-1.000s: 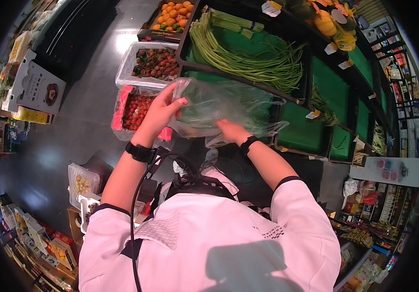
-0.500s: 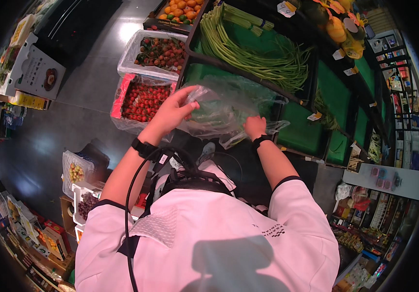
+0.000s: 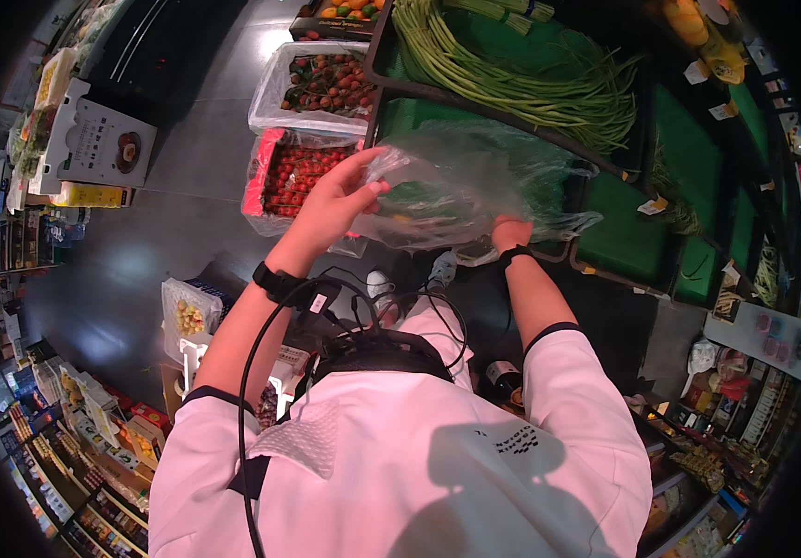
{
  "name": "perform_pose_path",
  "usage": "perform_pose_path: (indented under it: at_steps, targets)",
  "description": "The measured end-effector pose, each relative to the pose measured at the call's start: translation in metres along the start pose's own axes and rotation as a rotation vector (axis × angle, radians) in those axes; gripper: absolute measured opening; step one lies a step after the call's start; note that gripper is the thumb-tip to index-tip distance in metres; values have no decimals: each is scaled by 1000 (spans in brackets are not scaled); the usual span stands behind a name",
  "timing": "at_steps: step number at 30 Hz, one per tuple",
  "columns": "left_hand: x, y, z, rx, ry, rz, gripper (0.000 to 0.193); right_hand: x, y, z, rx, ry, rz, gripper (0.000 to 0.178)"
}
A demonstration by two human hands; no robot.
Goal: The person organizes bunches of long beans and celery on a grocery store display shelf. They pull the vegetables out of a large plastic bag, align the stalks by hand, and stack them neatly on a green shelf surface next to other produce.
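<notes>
A clear plastic bag (image 3: 447,191) is stretched between my two hands over the near end of a green-lined crate. My left hand (image 3: 340,197) pinches the bag's left edge, with the thumb and fingers curled on the film. At the bag's lower right, my right hand (image 3: 510,232) is partly covered by the film, and its fingers are hidden. Green shows through the thin plastic, but I cannot make out whether anything lies inside the bag.
Long green beans (image 3: 531,102) fill the crate beyond. Left of the bag stand a box of cherry tomatoes (image 3: 303,177) and a white foam box of reddish round fruit (image 3: 280,116). Green trays (image 3: 619,232) run along the right. A black cable hangs over my left arm.
The view has shifted, so the stand sits differently in it. My right hand has gone further under the film, its fingers now covered. My left hand keeps the bag's edge.
</notes>
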State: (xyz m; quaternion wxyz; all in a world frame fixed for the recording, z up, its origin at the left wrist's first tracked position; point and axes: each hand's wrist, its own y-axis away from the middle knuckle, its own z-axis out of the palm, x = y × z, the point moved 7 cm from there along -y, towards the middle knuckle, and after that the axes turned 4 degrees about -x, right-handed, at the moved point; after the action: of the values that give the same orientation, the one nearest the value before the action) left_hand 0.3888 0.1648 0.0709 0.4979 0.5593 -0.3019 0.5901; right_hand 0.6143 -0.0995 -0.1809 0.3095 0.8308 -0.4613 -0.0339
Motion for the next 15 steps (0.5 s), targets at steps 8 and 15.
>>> perform_pose_path:
  at_steps: [8, 15]
  targets:
    - [13, -6, 8, -49, -28, 20, 45, 8, 1, 10, 59, -157, 14, 25]
    - [36, -14, 12, 4, -76, 172, 43, 18, 37, -79, 118, -445, -136, 22]
